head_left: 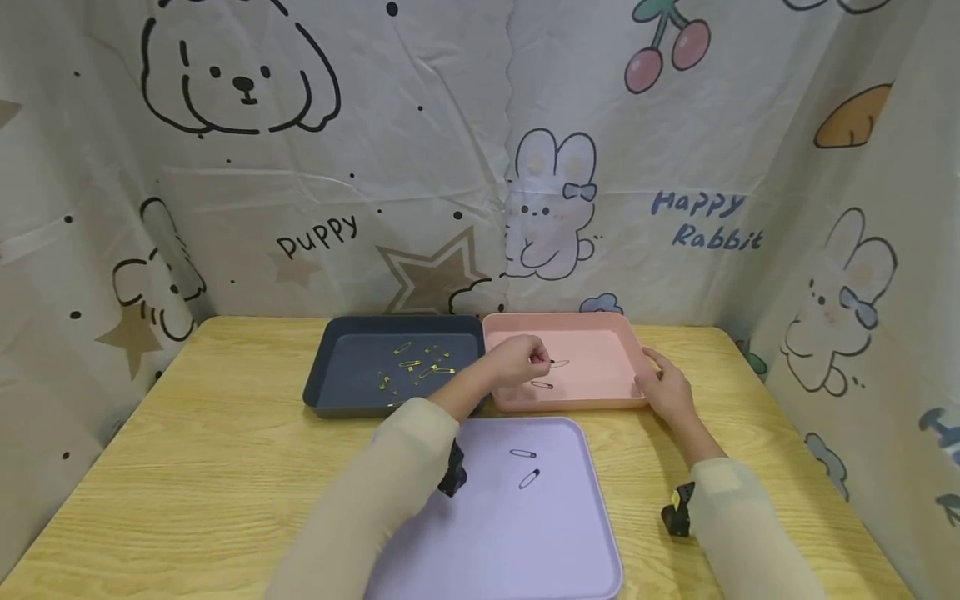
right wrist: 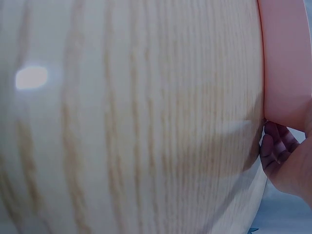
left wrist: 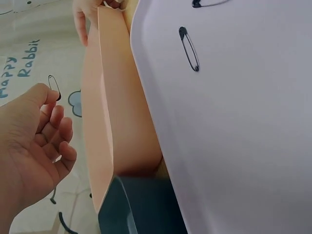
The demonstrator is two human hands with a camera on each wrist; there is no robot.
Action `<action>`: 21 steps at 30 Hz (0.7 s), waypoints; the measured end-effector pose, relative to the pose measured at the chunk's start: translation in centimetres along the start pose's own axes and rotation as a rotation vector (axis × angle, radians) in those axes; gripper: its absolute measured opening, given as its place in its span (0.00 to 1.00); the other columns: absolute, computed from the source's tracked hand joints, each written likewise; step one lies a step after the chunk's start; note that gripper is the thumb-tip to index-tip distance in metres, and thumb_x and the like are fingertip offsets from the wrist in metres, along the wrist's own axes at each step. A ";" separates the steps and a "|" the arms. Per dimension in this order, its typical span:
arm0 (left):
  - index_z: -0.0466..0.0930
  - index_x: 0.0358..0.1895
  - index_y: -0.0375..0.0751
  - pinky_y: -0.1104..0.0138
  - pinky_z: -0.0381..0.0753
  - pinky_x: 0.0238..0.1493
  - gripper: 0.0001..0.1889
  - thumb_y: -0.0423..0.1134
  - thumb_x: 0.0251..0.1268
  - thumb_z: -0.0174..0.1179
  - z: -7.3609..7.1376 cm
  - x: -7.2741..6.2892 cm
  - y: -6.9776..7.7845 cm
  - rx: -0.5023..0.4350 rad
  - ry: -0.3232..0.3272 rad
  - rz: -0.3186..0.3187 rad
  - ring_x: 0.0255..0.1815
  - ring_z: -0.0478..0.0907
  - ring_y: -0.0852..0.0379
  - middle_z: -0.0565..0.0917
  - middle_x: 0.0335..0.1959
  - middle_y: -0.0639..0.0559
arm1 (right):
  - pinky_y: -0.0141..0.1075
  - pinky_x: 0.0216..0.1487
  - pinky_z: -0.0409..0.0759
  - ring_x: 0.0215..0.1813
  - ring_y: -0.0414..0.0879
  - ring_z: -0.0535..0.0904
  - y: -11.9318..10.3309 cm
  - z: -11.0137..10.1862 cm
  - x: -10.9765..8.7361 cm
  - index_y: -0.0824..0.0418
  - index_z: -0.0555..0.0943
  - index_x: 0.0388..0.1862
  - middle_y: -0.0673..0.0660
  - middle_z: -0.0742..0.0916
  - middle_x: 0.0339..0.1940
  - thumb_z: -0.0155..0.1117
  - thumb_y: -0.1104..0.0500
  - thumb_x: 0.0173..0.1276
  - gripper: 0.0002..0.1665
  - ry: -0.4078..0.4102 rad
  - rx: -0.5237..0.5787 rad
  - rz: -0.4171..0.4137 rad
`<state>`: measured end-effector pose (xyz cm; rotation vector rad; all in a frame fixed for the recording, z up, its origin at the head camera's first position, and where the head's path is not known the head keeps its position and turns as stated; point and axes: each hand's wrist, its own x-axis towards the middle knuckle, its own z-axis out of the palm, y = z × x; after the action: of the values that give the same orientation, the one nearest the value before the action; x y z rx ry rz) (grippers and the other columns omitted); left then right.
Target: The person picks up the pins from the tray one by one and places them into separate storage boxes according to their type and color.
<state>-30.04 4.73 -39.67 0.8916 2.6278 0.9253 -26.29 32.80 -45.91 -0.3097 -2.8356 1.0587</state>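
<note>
My left hand (head_left: 519, 361) is over the pink tray (head_left: 592, 337), pinching a black safety pin (left wrist: 54, 88) between thumb and forefinger. The other fingers of that hand are loosely curled. Another black safety pin (head_left: 542, 385) lies in the pink tray. My right hand (head_left: 667, 390) grips this tray's right side, thumb at the rim and fingers outside against the wall. In front, a lilac tray (head_left: 525, 550) bears two black safety pins, one (head_left: 522, 453) behind the other (head_left: 529, 479).
A dark blue tray (head_left: 348, 358) stands left of the pink one, with several yellow safety pins (head_left: 427, 371) scattered in it. All the trays are on a wooden table (head_left: 225, 467). A printed curtain (head_left: 420, 167) hangs behind and at both sides.
</note>
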 end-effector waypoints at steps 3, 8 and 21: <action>0.77 0.35 0.40 0.74 0.68 0.33 0.04 0.34 0.61 0.54 0.4 0.6 0.2 -0.002 0.003 -0.008 0.30 0.70 0.62 0.75 0.28 0.55 | 0.35 0.36 0.68 0.38 0.52 0.72 0.1 0.0 0.1 0.60 0.59 0.72 0.67 0.78 0.41 0.49 0.58 0.69 0.32 0.005 -0.007 -0.003; 0.76 0.34 0.41 0.75 0.69 0.33 0.03 0.34 0.61 0.53 0.9 1.5 0.3 -0.008 0.004 -0.032 0.30 0.70 0.62 0.75 0.28 0.55 | 0.35 0.37 0.69 0.40 0.53 0.72 0.1 0.1 0.3 0.60 0.59 0.72 0.67 0.79 0.42 0.49 0.57 0.69 0.32 0.009 -0.017 0.002; 0.75 0.36 0.43 0.73 0.70 0.35 0.03 0.37 0.65 0.53 2.1 1.7 -0.2 -0.111 0.023 -0.142 0.33 0.71 0.61 0.75 0.31 0.54 | 0.34 0.33 0.68 0.34 0.50 0.71 0.1 0.1 0.2 0.61 0.61 0.71 0.63 0.78 0.33 0.50 0.58 0.68 0.32 0.025 -0.024 -0.008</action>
<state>-30.70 6.69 -41.49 0.6630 2.5902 1.0379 -26.47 32.82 -46.07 -0.3116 -2.8270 1.0122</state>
